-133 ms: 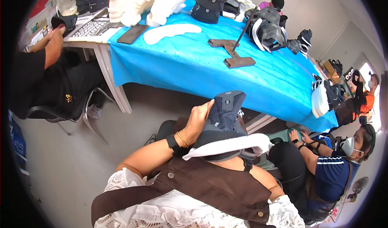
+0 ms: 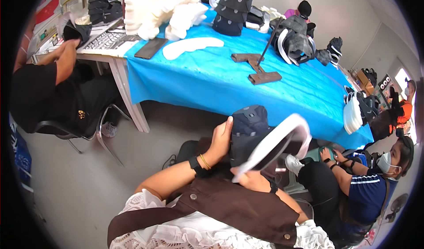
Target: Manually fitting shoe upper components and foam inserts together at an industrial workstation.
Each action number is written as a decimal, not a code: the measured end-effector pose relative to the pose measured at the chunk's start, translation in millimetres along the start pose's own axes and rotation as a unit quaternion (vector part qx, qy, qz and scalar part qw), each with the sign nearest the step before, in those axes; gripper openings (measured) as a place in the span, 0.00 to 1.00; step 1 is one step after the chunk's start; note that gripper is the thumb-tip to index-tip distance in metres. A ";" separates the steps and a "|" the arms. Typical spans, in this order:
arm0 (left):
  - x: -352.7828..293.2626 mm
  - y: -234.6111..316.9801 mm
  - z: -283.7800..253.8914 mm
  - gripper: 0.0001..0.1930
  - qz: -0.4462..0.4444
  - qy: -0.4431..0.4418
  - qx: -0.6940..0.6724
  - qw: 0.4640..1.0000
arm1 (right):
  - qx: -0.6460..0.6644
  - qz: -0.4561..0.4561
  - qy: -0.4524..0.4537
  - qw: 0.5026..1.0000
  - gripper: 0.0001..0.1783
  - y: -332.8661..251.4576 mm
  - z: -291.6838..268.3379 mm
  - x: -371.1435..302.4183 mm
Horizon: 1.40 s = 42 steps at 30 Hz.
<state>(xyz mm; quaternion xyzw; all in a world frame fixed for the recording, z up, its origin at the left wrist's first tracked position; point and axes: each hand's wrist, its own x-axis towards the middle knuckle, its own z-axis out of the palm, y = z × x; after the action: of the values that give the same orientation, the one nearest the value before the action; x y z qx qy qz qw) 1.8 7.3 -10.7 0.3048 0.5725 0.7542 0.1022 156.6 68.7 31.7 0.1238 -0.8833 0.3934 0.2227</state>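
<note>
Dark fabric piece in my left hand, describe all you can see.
The dark fabric piece looks charcoal-grey and soft, with a curved white band edging a shadowed opening on its right. It is held in front of your body, with the blue-covered table beyond. Your left hand grips its left side; your right hand is at the band's lower end, fingers partly hidden. Blur hides finer detail.

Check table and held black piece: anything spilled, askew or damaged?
No spill or clear damage shows on the table. Mildly odd: a lone white pad lies apart from the pile. The black piece has a white edge too blurred to judge.
</note>
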 end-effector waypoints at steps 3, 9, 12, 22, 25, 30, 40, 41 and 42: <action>1.0 -7.8 8.0 0.31 -0.148 -0.066 -0.222 0.962 | -0.242 -0.120 0.082 0.959 0.07 19.2 -13.6 -28.1; -8.6 23.3 9.3 0.44 -0.023 -0.225 -0.200 0.953 | 0.412 0.107 0.338 0.840 0.19 -36.4 -6.0 1.6; -9.7 20.9 5.2 0.45 -0.034 -0.175 -0.152 0.972 | 0.290 0.052 0.284 0.912 0.18 -24.1 -5.9 1.0; -10.8 23.9 -12.5 0.36 0.046 -0.129 0.118 0.983 | 0.079 0.124 0.128 0.981 0.19 -6.0 -7.1 -2.8; -10.0 3.9 -18.9 0.35 0.034 -0.175 -0.040 0.983 | 0.210 0.207 0.160 0.942 0.24 -9.8 -9.0 -1.9; -16.0 4.7 -39.7 0.20 -0.163 -0.344 -0.104 0.919 | 0.446 0.236 0.286 0.815 0.34 6.6 -27.1 -7.2; -13.4 8.9 -12.8 0.17 -0.080 -0.252 0.128 0.956 | 0.318 0.282 0.236 0.874 0.30 36.6 -25.6 -29.2; -9.1 9.2 -11.5 0.17 -0.092 -0.258 0.210 0.939 | 0.320 0.282 0.239 0.872 0.30 38.1 -28.5 -31.8; -6.1 17.8 -10.7 0.18 -0.103 -0.262 0.236 0.930 | 0.322 0.331 0.209 0.862 0.30 37.0 -32.6 -29.5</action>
<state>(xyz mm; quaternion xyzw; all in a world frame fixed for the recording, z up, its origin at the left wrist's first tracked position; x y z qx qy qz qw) 4.0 -10.1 1.9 0.4464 0.7152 0.4756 0.2509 177.4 118.8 12.9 -0.1965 -0.6292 0.7231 0.2066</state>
